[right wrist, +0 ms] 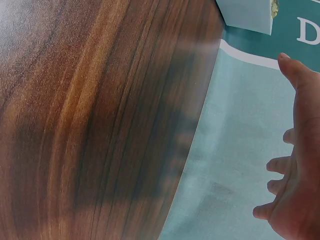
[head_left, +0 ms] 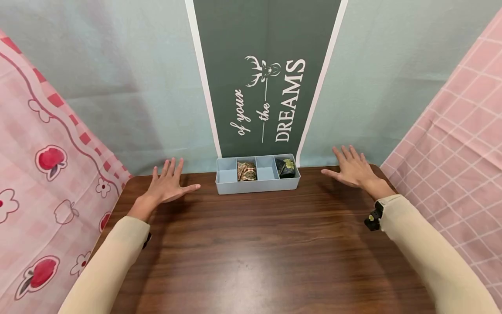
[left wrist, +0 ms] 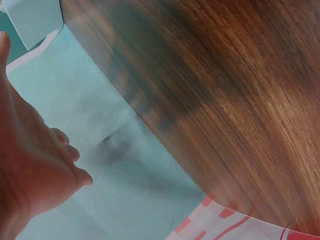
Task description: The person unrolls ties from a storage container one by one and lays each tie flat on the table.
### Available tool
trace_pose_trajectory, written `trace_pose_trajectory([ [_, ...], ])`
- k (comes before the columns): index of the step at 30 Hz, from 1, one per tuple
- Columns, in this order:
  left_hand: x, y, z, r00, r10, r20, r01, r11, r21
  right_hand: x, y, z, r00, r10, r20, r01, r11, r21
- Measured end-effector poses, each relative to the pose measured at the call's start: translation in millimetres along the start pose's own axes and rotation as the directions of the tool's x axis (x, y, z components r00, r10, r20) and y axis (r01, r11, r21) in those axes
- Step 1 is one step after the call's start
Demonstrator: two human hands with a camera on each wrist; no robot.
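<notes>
A light blue organizer box [head_left: 256, 186] with a row of compartments sits at the far edge of the table. In its second compartment from the left lies a folded brown patterned cloth [head_left: 247, 172]; the rightmost one holds a dark folded cloth [head_left: 285, 168] with a yellow-green leaf print. My left hand [head_left: 166, 185] is spread to the left of the box, fingers straight and holding nothing. To the right of the box, my right hand [head_left: 351, 169] is likewise spread with nothing in it. Each wrist view shows its hand above the table's far edge, apart from the box.
The brown wood-grain table [head_left: 243, 244] has rounded far corners. Behind it hangs a pale blue cloth with a dark green panel [head_left: 266, 39] bearing white lettering. Pink printed cloth [head_left: 51, 200] hangs at the left, pink checked cloth [head_left: 462, 165] at the right.
</notes>
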State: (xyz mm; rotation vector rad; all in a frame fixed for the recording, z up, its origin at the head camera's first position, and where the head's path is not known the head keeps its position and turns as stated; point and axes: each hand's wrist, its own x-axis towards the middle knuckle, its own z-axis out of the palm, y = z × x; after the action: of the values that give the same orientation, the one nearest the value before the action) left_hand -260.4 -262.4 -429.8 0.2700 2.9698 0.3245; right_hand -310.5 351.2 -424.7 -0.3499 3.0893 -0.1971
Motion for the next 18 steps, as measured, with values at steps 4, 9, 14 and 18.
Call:
trace_pose_trajectory([
  [4,2.6,4.2,-0.3,1.0,0.015,-0.009,-0.015,1.0,-0.003,-1.7,1,-2,1.0,-0.004,-0.013,0.004,1.0,-0.009],
  [9,4.9,11.0,0.7,0.999,0.03,-0.015,-0.03,1.0,0.0,-1.9,-2,-4,0.999,-0.024,-0.025,0.023,0.999,-0.022],
  [14,7.2,18.9,2.2,0.999,0.049,-0.019,-0.049,0.999,0.006,-1.1,-7,-6,0.999,-0.048,-0.025,0.047,0.999,-0.025],
  [18,9.9,25.4,3.4,0.998,0.063,-0.031,-0.063,0.998,0.004,-0.1,-12,-9,0.997,-0.071,-0.033,0.071,0.997,-0.019],
])
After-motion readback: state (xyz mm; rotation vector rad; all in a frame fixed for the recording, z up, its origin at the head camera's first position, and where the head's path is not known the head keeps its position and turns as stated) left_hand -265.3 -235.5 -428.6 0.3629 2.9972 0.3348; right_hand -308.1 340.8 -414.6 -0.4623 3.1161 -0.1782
